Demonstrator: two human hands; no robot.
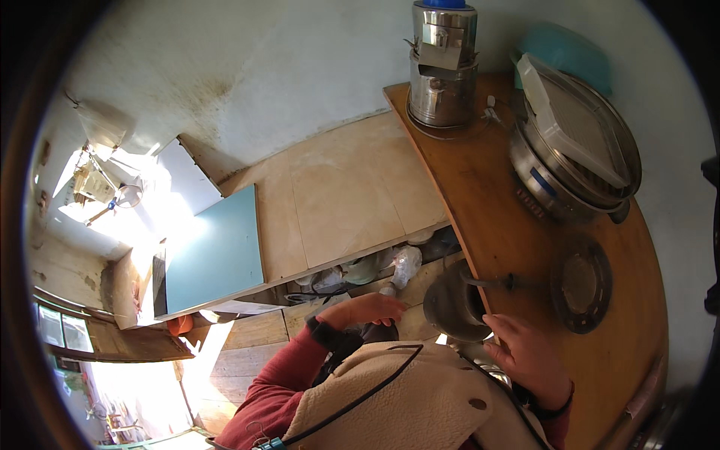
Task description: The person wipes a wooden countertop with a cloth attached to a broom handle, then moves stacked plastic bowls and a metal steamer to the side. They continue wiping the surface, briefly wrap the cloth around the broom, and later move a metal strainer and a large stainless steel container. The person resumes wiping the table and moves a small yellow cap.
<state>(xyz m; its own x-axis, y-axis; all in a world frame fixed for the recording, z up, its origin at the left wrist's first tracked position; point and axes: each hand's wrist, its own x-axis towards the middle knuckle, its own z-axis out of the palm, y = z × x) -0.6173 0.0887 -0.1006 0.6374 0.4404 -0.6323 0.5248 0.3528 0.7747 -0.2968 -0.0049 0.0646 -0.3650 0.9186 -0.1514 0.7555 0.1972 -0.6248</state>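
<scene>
My left hand (368,309) hangs in front of my body, its fingers slightly bent, near the lower edge of the tiled counter; whether it holds something cannot be told. My right hand (512,343) is at the near edge of the wooden table (506,259), thumb and forefinger a little apart by the rim of a dark, round pan-like vessel (450,304). That vessel is below the table edge, between my hands. On the table to the right lies a dark round lid or plate (581,283).
Stacked steel containers (442,90) stand at the table's far corner. A large steel pot (554,185) bears a clear plastic tray (574,121), with a teal basin (568,53) behind. A blue board (219,247) lies on the tiled counter (343,185); plastic bags (406,264) sit under it.
</scene>
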